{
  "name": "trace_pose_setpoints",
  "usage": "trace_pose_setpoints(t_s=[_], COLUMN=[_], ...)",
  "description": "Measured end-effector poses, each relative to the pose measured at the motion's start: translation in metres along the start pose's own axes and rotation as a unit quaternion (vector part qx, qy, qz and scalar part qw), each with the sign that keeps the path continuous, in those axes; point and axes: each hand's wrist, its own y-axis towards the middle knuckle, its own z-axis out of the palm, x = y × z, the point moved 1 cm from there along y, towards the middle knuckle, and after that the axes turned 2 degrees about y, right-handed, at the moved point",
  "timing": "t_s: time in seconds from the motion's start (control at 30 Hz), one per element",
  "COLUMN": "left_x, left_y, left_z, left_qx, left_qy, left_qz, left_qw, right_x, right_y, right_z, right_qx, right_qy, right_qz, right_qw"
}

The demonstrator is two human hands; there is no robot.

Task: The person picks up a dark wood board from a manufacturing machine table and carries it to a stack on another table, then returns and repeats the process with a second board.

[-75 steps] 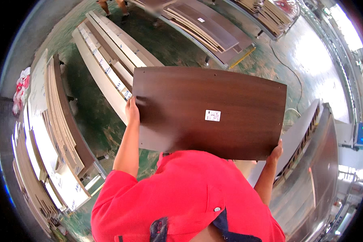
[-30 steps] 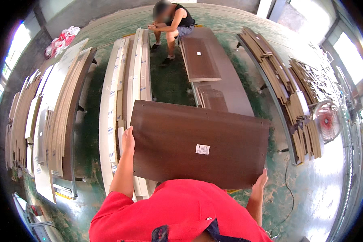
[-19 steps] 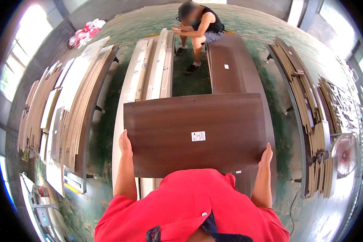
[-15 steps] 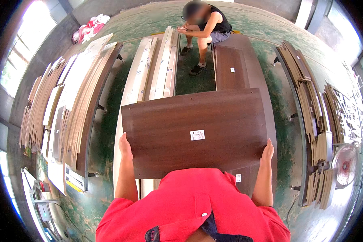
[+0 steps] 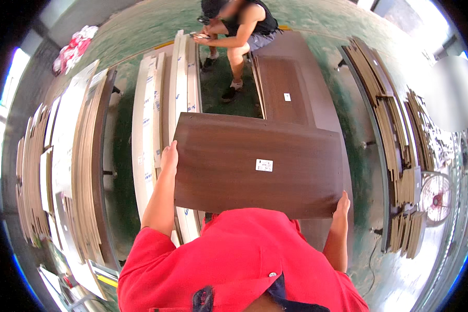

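A wide dark brown wood panel with a white label near its middle is held up in front of my body. My left hand grips its left edge, thumb side up. On the opposite edge, lower down, my right hand is closed on the panel. The panel's left end sits a little higher than its right. Its underside is hidden, and so are the fingers beneath it. Under and beyond it lie a stack of pale white boards on the left and a stack of brown panels on the right.
Ahead, a person in a dark sleeveless top sits on the brown stack's far end, holding a small object. Racks of boards stand left and right. A fan is at the right; red and white cloth lies far left.
The panel has tilted: its left end has risen and its right end dropped. My left hand has moved up and my right hand lower. The whole view has turned somewhat.
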Motion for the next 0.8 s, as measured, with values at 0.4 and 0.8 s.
trace_pose_setpoints(t_s=[0.4, 0.8], left_x=[-0.165, -0.302], left_y=[0.142, 0.253], left_z=[0.12, 0.233], left_qx=[0.119, 0.237], left_qy=[0.226, 0.145], left_qz=[0.026, -0.003], left_qw=[0.966, 0.961], right_x=[0.018, 0.084], right_y=[0.019, 0.073], right_z=[0.072, 0.156], right_qx=[0.006, -0.049], right_qy=[-0.063, -0.185], right_qz=[0.075, 0.205], right_qw=[0.995, 0.96])
